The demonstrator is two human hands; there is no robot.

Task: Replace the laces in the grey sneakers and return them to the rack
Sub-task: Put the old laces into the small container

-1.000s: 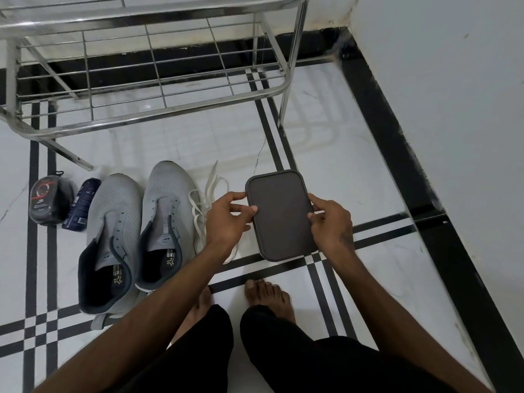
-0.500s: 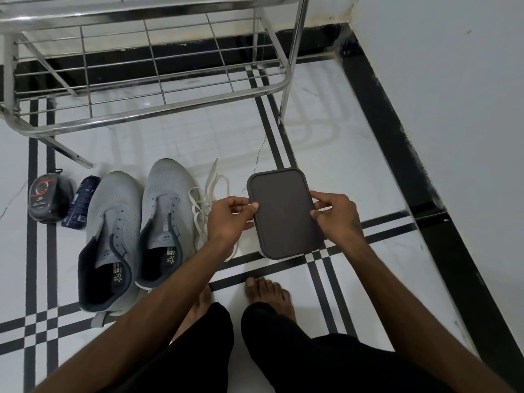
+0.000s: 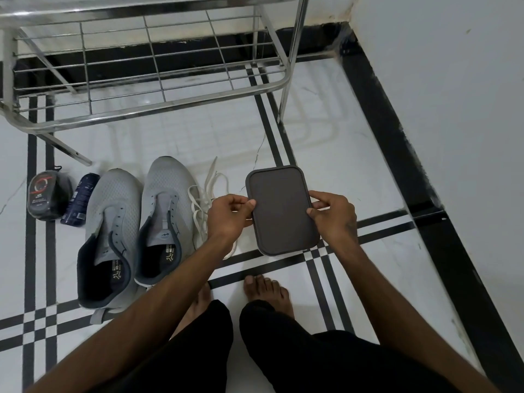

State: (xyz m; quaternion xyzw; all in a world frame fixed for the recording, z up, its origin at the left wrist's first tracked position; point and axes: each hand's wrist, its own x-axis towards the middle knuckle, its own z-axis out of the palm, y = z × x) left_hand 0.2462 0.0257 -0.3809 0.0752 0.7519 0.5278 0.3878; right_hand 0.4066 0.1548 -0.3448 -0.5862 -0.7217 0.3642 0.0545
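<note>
Left hand (image 3: 226, 215) and right hand (image 3: 333, 215) pinch long edges of flat dark-grey rectangular lidded box (image 3: 282, 209), frame centre. Laceless grey mesh sneakers (image 3: 136, 222) lower left; loose white laces (image 3: 205, 199) between. Risk: fingertip-only grip lets box slip onto laces.

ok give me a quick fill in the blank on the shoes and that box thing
1. Both hands hold a dark grey ____ by its long sides.
2. The two grey sneakers have ____ laces threaded in them.
3. The loose white laces lie on the ____, right of the sneakers.
4. The metal rack holds ____ shoes.

Missing words: box; no; floor; no
</note>
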